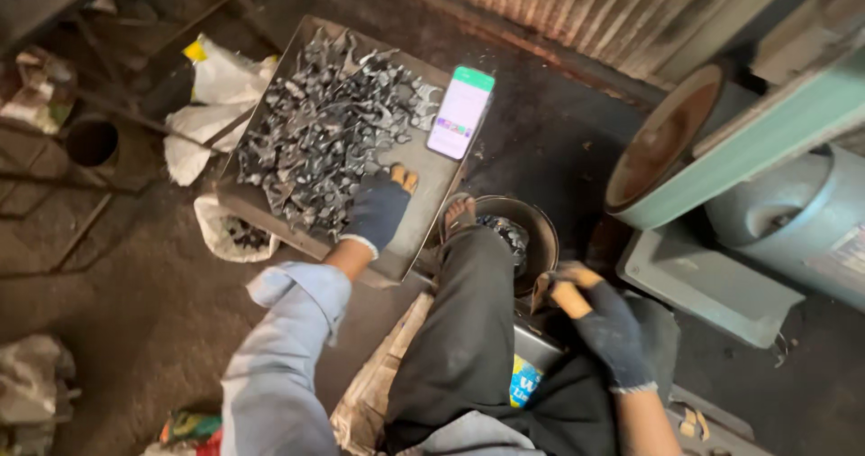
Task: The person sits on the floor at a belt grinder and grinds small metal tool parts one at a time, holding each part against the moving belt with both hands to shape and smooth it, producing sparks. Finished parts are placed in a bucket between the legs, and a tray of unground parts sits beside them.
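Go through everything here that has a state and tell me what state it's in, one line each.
Smartphone with green-topped screen: lit, lying on the tray.
Flat metal tray: heaped with grey metal pieces.
Round dark pan: partly filled.
Gloved left hand: resting on the pile's edge.
Gloved right hand: closed on a small piece.

Metal pieces [324, 132] piled on the tray [423, 213], phone [460, 112] on its right edge, bowl [532, 231] right of the tray, sacks [216, 104] left.

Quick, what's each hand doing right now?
Left hand: gloved, resting on the metal pieces, grip unclear.
Right hand: gloved, closed on a small piece.
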